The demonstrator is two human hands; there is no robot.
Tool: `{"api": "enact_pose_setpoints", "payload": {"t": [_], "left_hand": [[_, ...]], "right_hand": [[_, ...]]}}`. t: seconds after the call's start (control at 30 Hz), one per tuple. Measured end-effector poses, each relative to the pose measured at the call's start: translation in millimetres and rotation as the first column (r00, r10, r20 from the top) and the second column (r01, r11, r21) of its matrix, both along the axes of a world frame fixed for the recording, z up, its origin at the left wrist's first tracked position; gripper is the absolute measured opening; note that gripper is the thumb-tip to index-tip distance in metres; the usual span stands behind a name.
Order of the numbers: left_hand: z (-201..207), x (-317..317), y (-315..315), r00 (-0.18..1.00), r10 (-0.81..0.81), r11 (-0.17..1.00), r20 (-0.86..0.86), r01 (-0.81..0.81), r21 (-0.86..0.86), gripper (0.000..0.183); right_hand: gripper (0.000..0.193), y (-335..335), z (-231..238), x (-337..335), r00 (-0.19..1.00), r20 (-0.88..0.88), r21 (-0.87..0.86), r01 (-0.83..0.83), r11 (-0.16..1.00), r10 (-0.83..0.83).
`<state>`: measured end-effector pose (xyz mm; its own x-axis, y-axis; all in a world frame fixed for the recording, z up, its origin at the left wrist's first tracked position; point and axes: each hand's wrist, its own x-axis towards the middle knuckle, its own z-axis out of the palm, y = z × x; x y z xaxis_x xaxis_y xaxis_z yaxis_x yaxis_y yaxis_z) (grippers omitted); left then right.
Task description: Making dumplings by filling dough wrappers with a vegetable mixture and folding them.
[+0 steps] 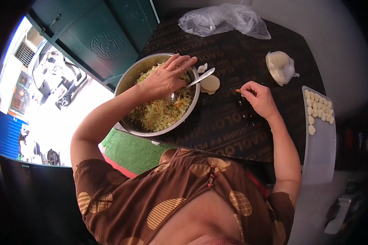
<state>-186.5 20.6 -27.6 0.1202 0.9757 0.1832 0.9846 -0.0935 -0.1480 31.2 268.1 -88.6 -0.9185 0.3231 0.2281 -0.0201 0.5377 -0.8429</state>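
Note:
My left hand (165,81) is over a large steel bowl (124,87), its fingers stretched out toward the far right rim. Its thumb is close to the handle of a metal spoon (202,77); whether they touch I cannot tell. The spoon leans on the rim, its head in a chopped green and orange vegetable filling (161,114). Right of the bowl, my right hand (259,99) is low over the dark table, thumb and forefinger pinching a small orange-brown bit (238,90). Between the hands lie round pale dough wrappers (209,83) and a small white dumpling (202,68).
A bag of stacked wrappers (280,67) sits on the right of the patterned table (229,53). At the right edge, a plastic tray (319,155) carries rows of small dumplings (319,107). A crumpled clear bag (225,20) lies at the back. A green door (98,36) stands left.

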Motion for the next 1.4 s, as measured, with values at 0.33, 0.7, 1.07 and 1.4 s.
{"api": "enact_pose_setpoints", "payload": {"t": [0.33,0.7,1.07,1.4], "left_hand": [[-3.1,-6.7,3.0,0.997,-0.068,0.998,-0.042,0.068,0.002,0.011],[3.7,4.2,-15.3,0.967,0.065,0.951,0.245,-0.134,0.278,0.006],[17.0,65.3,-51.7,0.127,0.270,0.796,0.954,-0.587,-0.147,0.007],[14.1,74.1,-70.8,-0.100,-0.008,0.816,0.995,-0.575,-0.051,0.008]], "right_hand": [[0.011,-4.0,5.5,1.5,1.000,0.006,0.017,0.009,1.000,-0.009],[0.009,-6.4,5.2,1.9,1.000,-0.013,0.025,-0.012,1.000,0.013],[0.008,-39.4,33.0,3.7,0.983,-0.143,-0.229,-0.144,0.963,0.113],[0.011,-123.5,71.0,-51.1,0.923,-0.202,0.095,-0.315,0.944,0.328]]}}
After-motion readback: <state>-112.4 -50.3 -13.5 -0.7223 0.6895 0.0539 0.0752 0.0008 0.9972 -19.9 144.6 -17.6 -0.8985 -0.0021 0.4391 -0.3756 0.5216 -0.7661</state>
